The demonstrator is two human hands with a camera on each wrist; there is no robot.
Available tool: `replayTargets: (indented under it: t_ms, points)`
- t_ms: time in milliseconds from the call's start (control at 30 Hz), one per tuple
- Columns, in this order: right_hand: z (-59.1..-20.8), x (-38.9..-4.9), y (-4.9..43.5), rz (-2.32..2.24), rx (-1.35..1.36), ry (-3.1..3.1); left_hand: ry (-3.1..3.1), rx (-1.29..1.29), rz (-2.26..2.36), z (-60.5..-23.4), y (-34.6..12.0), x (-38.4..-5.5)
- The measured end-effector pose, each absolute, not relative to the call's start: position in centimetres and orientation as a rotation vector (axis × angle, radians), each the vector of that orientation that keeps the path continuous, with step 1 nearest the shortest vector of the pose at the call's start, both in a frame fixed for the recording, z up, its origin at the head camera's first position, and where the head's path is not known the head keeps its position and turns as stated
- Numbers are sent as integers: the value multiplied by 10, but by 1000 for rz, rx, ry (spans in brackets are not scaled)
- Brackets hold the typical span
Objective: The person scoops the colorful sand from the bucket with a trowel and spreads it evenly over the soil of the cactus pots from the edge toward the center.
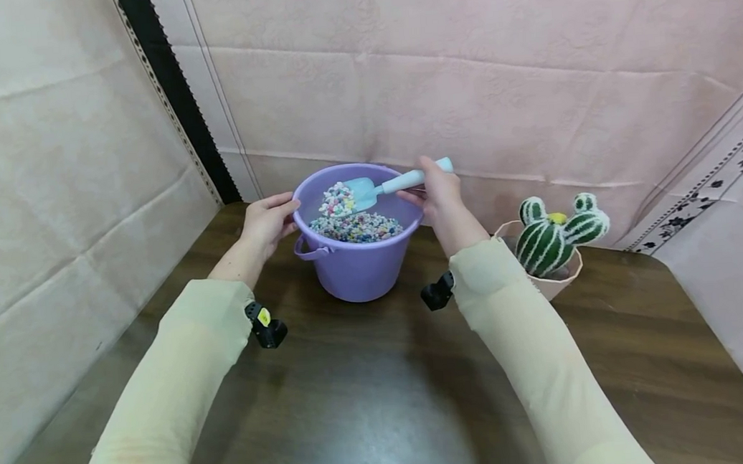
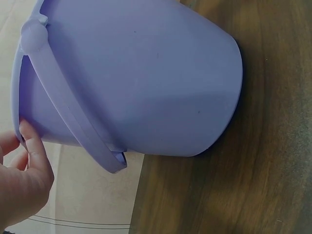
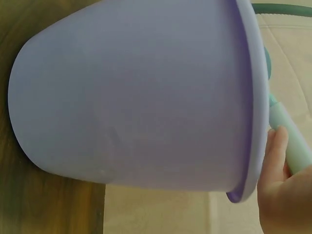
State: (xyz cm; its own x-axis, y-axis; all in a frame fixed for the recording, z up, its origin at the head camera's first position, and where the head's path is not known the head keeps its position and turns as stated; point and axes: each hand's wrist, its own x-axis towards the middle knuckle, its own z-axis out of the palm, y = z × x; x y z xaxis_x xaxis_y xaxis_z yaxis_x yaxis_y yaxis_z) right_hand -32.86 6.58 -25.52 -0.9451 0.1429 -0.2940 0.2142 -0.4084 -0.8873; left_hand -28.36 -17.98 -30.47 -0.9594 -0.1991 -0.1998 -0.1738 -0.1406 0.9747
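Note:
A purple bucket stands upright on the dark wooden table, holding many small multicoloured pellets. My left hand pinches its rim at the left, thumb outside, as the left wrist view shows beside the hanging handle. My right hand grips the pale blue handle of a small shovel above the bucket's right rim. The shovel's blade lies tilted over the opening, loaded with pastel pellets. In the right wrist view the right hand is close to the rim, with the shovel handle behind its fingers.
A knitted green cactus in a pale pot stands at the right, just beyond my right forearm. Cloth-covered walls rise behind and beside the wooden table. Black wrist cameras are strapped at both sleeves.

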Motion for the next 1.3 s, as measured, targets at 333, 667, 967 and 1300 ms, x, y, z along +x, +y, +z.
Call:
replayTargets:
  t_ms: [333, 667, 967, 1300]
  points:
    - [-253, -327, 83, -2559, 499, 1661, -2059, 458, -2324, -302, -180, -282]
    - [-245, -324, 104, -2596, 533, 1641, -2096, 493, -2294, -300, -176, -283]
    - [-232, -316, 130, -2624, 498, 1597, -2179, 515, -2114, -299, -171, -277]
    - [-204, -310, 165, -2710, 595, 1466, -2119, 390, -1801, -288, -153, -277]
